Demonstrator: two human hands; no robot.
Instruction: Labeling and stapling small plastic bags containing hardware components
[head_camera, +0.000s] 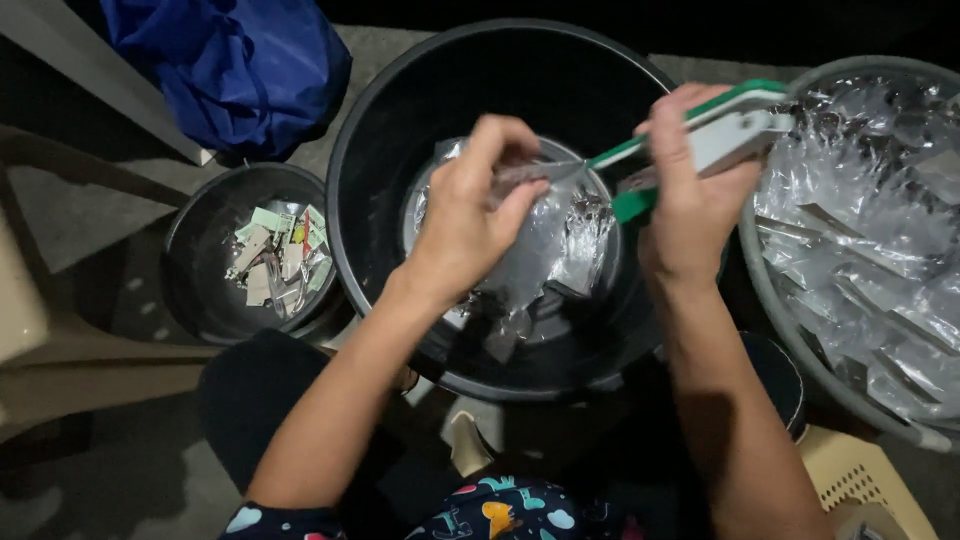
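Clear plastic packet (535, 235) is pinched between thumb and fingers of the left hand (470, 215), held over the large black bucket (400, 110) at frame centre. The right hand (690, 200), at 3 o'clock of the packet, is clenched on green-and-white scissors (700, 135), blade tip touching the packet top. A grey tub (780, 300) of clear packets sits at 3 o'clock; a small black bucket (200, 290) of scraps at 9 o'clock.
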